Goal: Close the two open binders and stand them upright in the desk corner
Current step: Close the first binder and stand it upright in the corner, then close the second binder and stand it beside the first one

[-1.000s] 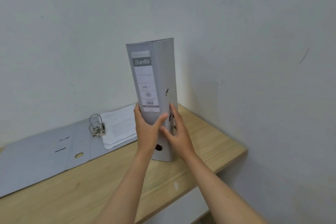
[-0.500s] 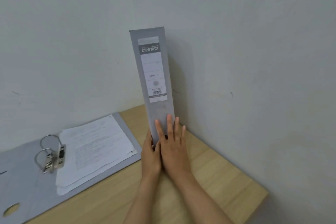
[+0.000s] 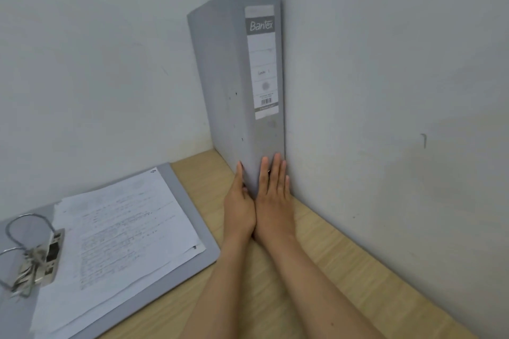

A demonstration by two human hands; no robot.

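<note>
While both hands, left (image 3: 239, 208) and right (image 3: 272, 201), lie flat with fingers spread against the upright closed grey cardboard binder (image 3: 239, 85) at twelve o'clock in the desk (image 3: 344, 261) corner, the open grey lever-arch binder (image 3: 110, 245) lies flat at nine o'clock, long axis running towards ten, nearer the left hand.

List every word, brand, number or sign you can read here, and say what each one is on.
"Bantex": white lettering on the grey band near the top of the spine label of the upright binder.
Handwritten note, round emblem, barcode and fine print lower on that label: too small to read.
Printed lines on the papers in the open binder: too blurred to read.
</note>
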